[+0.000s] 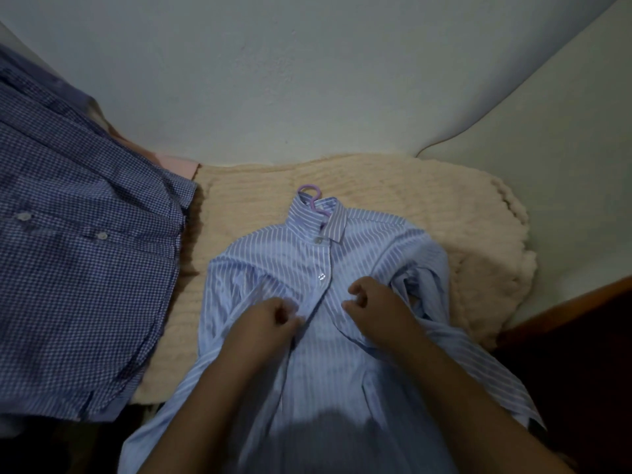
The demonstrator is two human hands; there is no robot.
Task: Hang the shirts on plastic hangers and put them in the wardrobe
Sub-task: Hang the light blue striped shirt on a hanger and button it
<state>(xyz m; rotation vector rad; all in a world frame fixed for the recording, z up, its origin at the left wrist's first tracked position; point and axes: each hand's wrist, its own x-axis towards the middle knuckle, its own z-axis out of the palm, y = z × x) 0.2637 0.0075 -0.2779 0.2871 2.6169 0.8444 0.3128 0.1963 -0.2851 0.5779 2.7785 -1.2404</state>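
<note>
Buttoning the pale blue striped cotton shirt (pixel 273 268) lying on the cream fleece blanket (pixel 393 186), lilac plastic hanger (pixel 312 196) inside: left hand (pixel 265 325) pinches the placket, right hand's (pixel 372 307) curled fingers seem empty. Align button and hole squarely.

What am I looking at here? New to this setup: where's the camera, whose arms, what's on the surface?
There is no robot. One wide-angle camera sits on a person's head and looks forward and down, so the two bare arms coming in from the bottom are the wearer's own.

A light blue striped shirt lies front up on a cream fluffy blanket. A purple plastic hanger is already inside it; only its hook shows at the collar. The left hand pinches the fabric by the button strip. The right hand has curled fingers on the other side of the strip; whether it grips cloth is hard to tell. It looks like buttoning.

On the left lies a darker blue checked shirt. Behind is a pale wall.
</note>
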